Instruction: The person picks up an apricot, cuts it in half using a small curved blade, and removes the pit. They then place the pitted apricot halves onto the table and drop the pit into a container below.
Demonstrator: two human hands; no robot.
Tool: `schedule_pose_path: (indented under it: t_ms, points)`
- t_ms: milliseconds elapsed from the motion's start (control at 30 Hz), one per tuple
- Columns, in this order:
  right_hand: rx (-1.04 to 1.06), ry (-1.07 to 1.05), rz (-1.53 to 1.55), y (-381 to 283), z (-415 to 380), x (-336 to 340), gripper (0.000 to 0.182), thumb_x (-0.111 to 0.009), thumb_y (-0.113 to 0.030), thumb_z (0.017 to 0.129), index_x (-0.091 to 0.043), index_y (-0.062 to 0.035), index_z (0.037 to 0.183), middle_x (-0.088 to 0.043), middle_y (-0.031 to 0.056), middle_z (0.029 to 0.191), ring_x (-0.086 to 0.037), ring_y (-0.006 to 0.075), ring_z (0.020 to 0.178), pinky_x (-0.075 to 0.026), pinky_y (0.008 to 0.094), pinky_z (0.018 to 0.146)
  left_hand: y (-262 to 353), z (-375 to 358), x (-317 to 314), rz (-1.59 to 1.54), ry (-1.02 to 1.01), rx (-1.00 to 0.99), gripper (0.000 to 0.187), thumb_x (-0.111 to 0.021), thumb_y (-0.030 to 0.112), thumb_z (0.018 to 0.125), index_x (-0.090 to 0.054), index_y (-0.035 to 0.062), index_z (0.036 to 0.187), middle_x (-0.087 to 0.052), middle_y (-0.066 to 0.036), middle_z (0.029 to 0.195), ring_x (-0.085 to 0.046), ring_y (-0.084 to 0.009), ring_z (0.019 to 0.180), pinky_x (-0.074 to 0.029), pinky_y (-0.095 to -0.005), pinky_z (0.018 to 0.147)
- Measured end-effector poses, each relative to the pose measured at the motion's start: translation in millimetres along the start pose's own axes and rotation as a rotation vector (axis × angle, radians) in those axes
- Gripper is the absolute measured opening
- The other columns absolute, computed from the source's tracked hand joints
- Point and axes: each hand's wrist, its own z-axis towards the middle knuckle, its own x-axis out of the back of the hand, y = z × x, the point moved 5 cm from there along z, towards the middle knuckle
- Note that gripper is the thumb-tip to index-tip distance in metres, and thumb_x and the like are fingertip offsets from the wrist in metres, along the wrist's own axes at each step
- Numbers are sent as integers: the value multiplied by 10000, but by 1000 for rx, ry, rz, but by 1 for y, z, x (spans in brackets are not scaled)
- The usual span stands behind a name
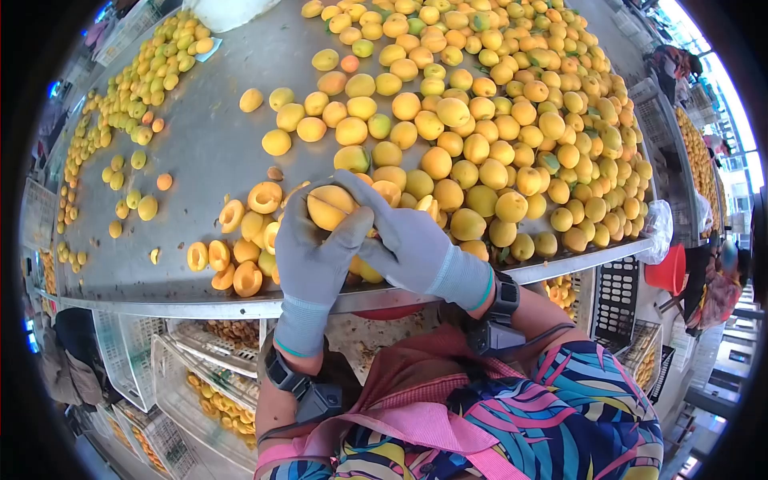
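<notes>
Near the bottom center, the gloved left hand [320, 240] and right hand [408, 240] close together around one whole apricot [330, 207], held just above the front edge of the metal tabletop [212, 144]. Just beside the left hand lie halved, pitted apricots [247, 278]. Beyond, a large pile of whole apricots [512, 152] spreads to the upper right; smaller fruit [160, 64] lies upper left.

Head view — from head height behind the near edge of the table [232, 68], close, facing forward and down.
</notes>
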Motion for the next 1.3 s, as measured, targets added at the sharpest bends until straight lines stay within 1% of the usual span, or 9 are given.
schedule_pose_path:
  t_ms: [133,233,433,667,867,1033,1167,1233,1300]
  points:
    - [-19,-55,11,-1,1,2,743,-603,-248,859,-194,-71,1455,-586,121,652,-605,302,570,-463,388,503,-3,0,5,203,-16,61,361,-753,158,771,-559,-21,1019,-649,-76,904,-610,-114,797,-517,-266,684]
    - [27,-42,28,-1,-2,3,731,-611,-238,849,-221,-82,1447,-575,118,644,-600,302,566,-459,388,502,5,-3,5,203,-40,113,321,-741,143,776,-566,-24,987,-658,-68,842,-616,-102,743,-514,-253,650]
    - [42,-141,101,-3,-3,8,679,-615,-222,835,-288,-110,1420,-552,117,638,-594,311,591,-459,403,543,6,-8,7,209,-137,2,285,-713,110,796,-562,-35,989,-660,-72,846,-618,-89,751,-506,-230,644]
    - [193,-134,148,2,-7,5,653,-614,-215,831,-319,-109,1404,-558,139,675,-591,321,615,-455,407,558,6,-19,7,114,-154,30,237,-680,65,807,-563,-36,987,-659,-67,856,-619,-99,774,-504,-238,662]
    - [193,-114,146,0,-5,4,632,-620,-239,835,-347,-102,1389,-571,155,698,-596,323,626,-462,409,570,6,-19,12,201,-216,6,249,-651,51,821,-549,-29,1034,-642,-66,898,-600,-95,809,-493,-238,718]
    - [179,-135,113,-2,-2,7,633,-617,-257,849,-333,-89,1390,-574,159,694,-603,323,627,-462,412,565,-7,-21,12,43,-173,172,285,-621,106,881,-528,-23,1118,-620,-51,1003,-577,-97,869,-482,-242,765]
    - [58,-56,69,-7,-1,9,650,-597,-245,866,-286,-90,1416,-559,134,626,-607,306,594,-466,406,537,-5,-18,6,-124,-142,101,359,-596,171,921,-504,-29,1206,-603,-53,1083,-566,-104,961,-470,-245,827]
    - [17,-25,70,-7,-4,8,660,-590,-239,870,-266,-93,1426,-555,125,605,-607,300,583,-467,403,527,-5,-16,2,-206,-70,135,438,-586,220,935,-469,-38,1269,-594,-59,1131,-555,-114,1025,-460,-252,873]
    - [-43,-43,57,-4,-4,6,688,-584,-232,873,-226,-104,1446,-557,106,591,-609,291,576,-471,395,520,-8,-11,2,-232,-89,139,451,-595,187,926,-451,-46,1284,-585,-71,1160,-550,-121,1051,-463,-264,888]
